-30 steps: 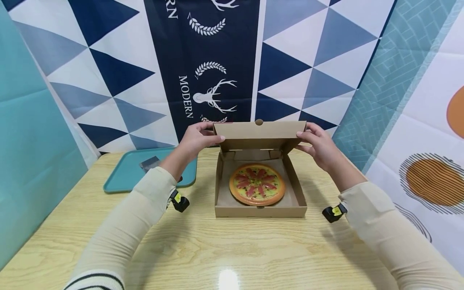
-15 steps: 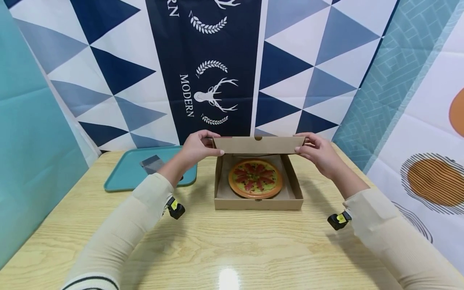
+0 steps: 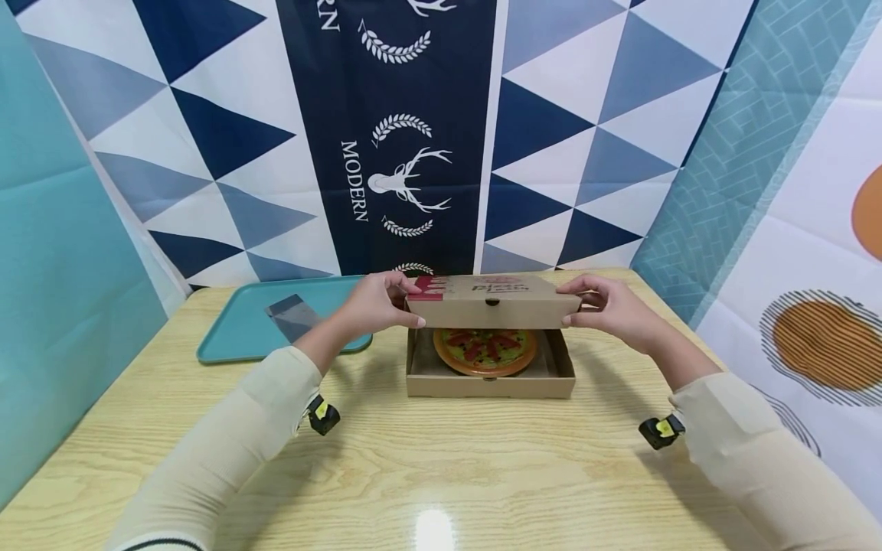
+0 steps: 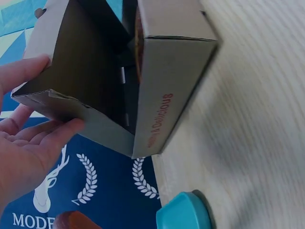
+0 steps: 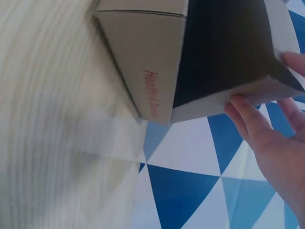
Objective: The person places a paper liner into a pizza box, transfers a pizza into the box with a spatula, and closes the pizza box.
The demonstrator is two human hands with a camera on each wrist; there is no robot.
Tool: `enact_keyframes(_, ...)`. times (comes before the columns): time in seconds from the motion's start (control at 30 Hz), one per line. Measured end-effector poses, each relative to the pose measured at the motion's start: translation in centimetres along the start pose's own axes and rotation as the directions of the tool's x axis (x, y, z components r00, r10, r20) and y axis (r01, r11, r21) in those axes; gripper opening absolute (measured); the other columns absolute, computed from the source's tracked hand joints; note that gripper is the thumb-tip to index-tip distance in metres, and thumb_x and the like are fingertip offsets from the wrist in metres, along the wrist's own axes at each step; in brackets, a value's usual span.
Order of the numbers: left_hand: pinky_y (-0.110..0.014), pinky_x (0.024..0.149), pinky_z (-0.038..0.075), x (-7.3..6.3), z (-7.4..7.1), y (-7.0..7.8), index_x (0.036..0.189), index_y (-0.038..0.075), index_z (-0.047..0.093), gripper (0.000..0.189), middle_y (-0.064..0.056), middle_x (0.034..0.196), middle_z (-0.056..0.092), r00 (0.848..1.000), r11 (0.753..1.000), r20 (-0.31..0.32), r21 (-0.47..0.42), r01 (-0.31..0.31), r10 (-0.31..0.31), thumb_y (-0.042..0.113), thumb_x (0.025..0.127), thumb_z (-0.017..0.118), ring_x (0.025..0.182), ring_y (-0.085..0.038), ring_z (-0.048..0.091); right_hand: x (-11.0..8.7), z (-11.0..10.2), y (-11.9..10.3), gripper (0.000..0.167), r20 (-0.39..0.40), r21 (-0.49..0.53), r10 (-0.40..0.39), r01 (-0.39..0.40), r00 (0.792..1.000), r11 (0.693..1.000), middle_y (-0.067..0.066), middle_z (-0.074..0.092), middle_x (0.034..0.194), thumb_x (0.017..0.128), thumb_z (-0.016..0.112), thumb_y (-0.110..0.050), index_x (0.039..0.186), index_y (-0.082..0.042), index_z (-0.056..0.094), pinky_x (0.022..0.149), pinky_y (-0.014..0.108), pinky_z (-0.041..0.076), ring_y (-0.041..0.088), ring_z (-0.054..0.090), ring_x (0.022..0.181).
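Observation:
A brown cardboard pizza box (image 3: pixel 491 387) stands on the table with its lid (image 3: pixel 492 312) partly lowered. Inside lies a round pizza (image 3: pixel 485 360) with an orange crust and red strips; the lid hides its far part. My left hand (image 3: pixel 375 302) grips the lid's left front corner, thumb on the front flap and fingers at the side. At the right front corner, my right hand (image 3: pixel 609 314) holds the lid the same way. Both wrist views show fingertips against the lid's side flaps, and a gap between lid and base.
On the left of the wooden table (image 3: pixel 441 467) lies a teal tray (image 3: pixel 241 325). A dark grey, flat, see-through piece (image 3: pixel 292 315) is on the tray, partly behind my left forearm. A patterned cloth (image 3: pixel 406 138) hangs directly behind the table.
The lid has swung down and toward me, so its printed top now shows and more of the pizza is covered. Both hands have come down with it, keeping hold of the corners.

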State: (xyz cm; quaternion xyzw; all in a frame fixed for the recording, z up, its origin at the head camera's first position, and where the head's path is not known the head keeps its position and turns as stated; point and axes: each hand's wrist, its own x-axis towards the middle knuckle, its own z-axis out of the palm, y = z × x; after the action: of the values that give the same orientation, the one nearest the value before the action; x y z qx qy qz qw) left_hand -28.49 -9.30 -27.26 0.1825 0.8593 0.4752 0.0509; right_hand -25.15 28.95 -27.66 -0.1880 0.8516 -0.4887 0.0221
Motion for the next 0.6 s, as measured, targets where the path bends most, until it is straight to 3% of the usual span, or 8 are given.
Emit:
enact_keyframes(0.2,-0.034,0.085,0.054,-0.8,0.9,-0.7,0.103,0.008,0.071,0.040,0.000,0.095,0.073,0.999,0.993,-0.009,0.105,-0.046,0.047,0.014,0.068,0.090,0.090,-0.015,0.067,-0.4,0.4,0.9,0.043,0.059,-0.046,-0.008,0.010,0.998,0.999,0.022,0.052,0.131,0.081,0.076,-0.001,0.120,0.004,0.057,0.083,0.032,0.056,0.041,0.050,0.123)
enact_keyframes(0.4,-0.029,0.078,0.055,-1.6,2.0,-1.5,0.100,0.009,0.070,0.039,0.001,0.097,0.072,0.996,0.968,-0.001,0.237,-0.084,0.087,0.016,0.067,0.091,0.084,-0.013,0.065,-0.8,1.0,1.4,0.041,0.081,-0.166,-0.008,0.021,0.997,0.986,0.018,0.056,0.122,0.077,0.080,0.000,0.113,0.002,0.062,0.097,0.045,0.049,0.038,0.055,0.117)
enact_keyframes(0.6,-0.028,0.074,0.054,-2.2,3.0,-2.1,0.098,0.009,0.070,0.039,0.000,0.096,0.071,0.994,0.948,0.008,0.300,-0.106,0.109,0.016,0.066,0.091,0.081,-0.013,0.063,-1.2,1.8,1.6,0.041,0.104,-0.207,-0.025,0.046,0.994,0.977,0.019,0.050,0.120,0.072,0.080,0.006,0.108,0.004,0.061,0.095,0.043,0.050,0.037,0.054,0.113)
